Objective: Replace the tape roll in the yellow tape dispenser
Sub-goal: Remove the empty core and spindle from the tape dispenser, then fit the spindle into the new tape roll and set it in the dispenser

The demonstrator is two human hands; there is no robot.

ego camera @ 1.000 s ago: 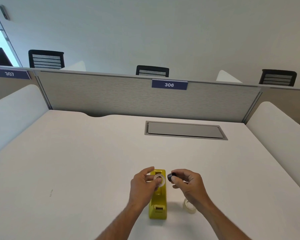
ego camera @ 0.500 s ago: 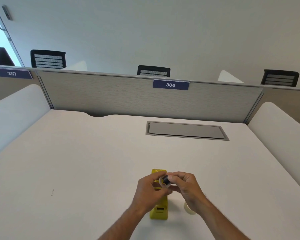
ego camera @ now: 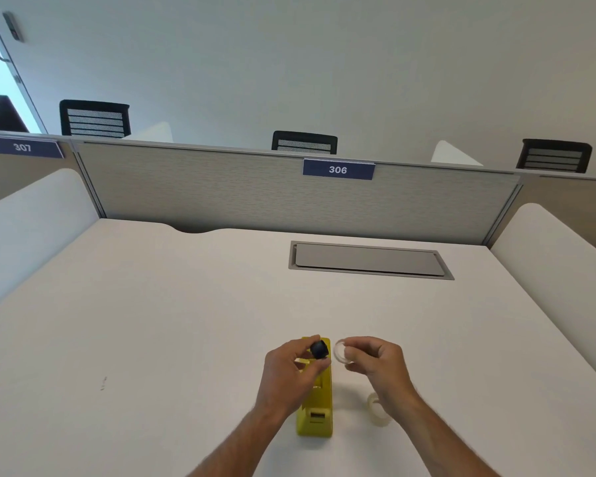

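The yellow tape dispenser (ego camera: 319,409) lies on the white desk (ego camera: 152,321), near its front edge, with its long axis pointing away from me. My left hand (ego camera: 289,373) hovers over its far end and pinches a small black spool hub (ego camera: 319,349) between thumb and fingers. Just to the right, my right hand (ego camera: 379,364) holds a thin clear tape ring (ego camera: 340,352) by its rim. The hub and the ring are a small gap apart. A second clear tape roll (ego camera: 379,413) rests on the desk, partly hidden by my right wrist.
A grey cable hatch (ego camera: 369,259) is set into the desk further back. A fabric partition (ego camera: 221,197) labelled 306 closes the far side. Rounded white dividers (ego camera: 21,218) stand at both sides.
The hands came together and parted again. The black hub went from my right hand to my left, and the clear ring from my left hand to my right.
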